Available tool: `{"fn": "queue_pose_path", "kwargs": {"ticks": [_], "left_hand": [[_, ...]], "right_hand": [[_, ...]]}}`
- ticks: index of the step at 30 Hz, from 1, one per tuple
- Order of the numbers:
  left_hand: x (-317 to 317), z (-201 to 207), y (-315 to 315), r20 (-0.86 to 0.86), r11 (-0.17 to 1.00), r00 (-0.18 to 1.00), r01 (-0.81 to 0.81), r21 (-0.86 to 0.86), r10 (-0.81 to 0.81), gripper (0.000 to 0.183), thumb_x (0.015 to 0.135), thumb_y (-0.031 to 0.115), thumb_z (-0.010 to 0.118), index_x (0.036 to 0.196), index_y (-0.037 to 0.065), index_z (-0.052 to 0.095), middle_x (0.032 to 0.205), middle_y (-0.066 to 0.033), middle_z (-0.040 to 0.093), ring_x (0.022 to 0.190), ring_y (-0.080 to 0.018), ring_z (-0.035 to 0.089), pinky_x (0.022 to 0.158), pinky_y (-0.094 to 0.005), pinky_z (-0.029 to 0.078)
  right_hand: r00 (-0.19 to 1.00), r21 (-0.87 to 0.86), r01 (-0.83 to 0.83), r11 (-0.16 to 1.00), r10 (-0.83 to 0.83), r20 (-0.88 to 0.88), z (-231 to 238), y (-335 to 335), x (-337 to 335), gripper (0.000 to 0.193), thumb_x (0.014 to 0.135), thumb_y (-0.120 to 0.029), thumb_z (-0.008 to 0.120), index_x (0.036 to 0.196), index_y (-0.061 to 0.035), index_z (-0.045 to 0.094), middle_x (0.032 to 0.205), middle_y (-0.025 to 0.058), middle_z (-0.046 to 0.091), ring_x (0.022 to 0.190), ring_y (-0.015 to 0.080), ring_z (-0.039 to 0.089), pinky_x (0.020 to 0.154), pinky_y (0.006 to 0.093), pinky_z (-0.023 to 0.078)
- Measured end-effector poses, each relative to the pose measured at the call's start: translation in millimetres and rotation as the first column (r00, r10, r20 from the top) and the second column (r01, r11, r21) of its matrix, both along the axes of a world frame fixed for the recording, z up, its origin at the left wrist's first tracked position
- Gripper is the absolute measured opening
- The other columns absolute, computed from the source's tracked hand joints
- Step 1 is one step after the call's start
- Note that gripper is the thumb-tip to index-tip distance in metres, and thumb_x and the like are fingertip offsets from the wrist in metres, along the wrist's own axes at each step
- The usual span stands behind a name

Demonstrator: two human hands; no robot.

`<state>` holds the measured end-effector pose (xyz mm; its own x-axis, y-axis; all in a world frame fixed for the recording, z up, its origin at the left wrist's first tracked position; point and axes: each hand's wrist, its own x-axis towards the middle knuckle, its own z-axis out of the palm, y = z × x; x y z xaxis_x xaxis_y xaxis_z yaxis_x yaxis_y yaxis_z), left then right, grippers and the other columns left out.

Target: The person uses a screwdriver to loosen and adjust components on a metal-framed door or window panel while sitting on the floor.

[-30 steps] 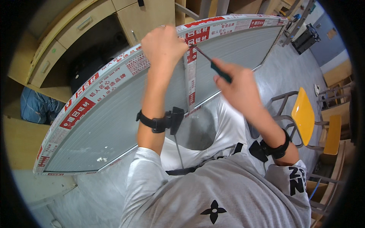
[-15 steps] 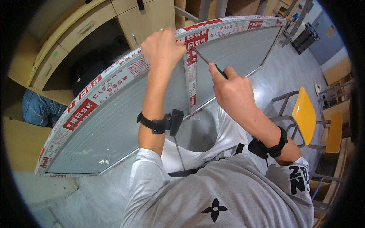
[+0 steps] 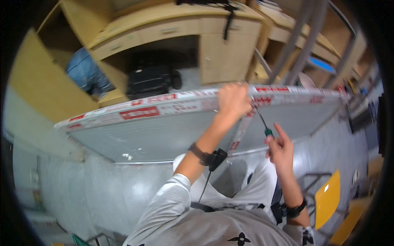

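Observation:
A large grey panel stands tilted on edge before me. Its metal frame is covered with red-and-white printed film, and a narrow crossbar runs down its middle. Closed over the frame's top edge, near the crossbar, is my left hand. My right hand holds a screwdriver by its green handle, with the index finger stretched out. The shaft slants up to the joint of crossbar and top rail, close by my left fingers. Whether the tip touches a screw cannot be made out.
Behind the panel stands a wooden desk with a black case beneath it and a blue plastic-wrapped bundle at its left. Grey metal posts rise at the back right. A yellow chair is near my right elbow.
My view has turned, so the panel appears lower and more level, with more desk showing. My right index finger has straightened off the screwdriver handle. My left hand keeps its hold on the frame.

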<state>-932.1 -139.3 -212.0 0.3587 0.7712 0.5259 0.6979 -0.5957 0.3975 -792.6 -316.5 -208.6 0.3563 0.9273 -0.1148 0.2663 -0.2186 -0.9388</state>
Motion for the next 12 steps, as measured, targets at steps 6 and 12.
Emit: {"fn": "queue_pose_path", "kwargs": {"ticks": [6,12], "left_hand": [[4.1,5.4,-2.4,0.045,0.999,0.998,-0.046,-0.027,0.047,0.030,0.059,0.013,0.073,0.085,0.004,0.062,0.082,-0.0161,0.065,0.079,-0.0331,0.063,0.068,-0.0434,0.050],[6.2,10.1,1.5,0.051,0.999,0.999,-0.011,-0.033,0.013,0.047,0.057,0.014,0.077,0.100,0.004,0.061,0.096,-0.0138,0.066,0.089,-0.0307,0.063,0.082,-0.0388,0.049]], "right_hand": [[0.401,0.154,-0.210,0.965,-0.059,0.914,-21.8,0.0,-14.7,0.046,0.084,-0.006,0.058,0.129,-0.0093,0.053,0.078,0.0165,0.057,0.060,0.0348,0.058,0.051,0.0419,0.047],[0.915,-0.164,-0.008,0.986,-0.059,-0.398,-0.7,12.5,-2.1,0.046,0.091,-0.017,0.058,0.136,-0.0142,0.046,0.075,0.0076,0.057,0.052,0.0258,0.056,0.043,0.0355,0.044]]}}
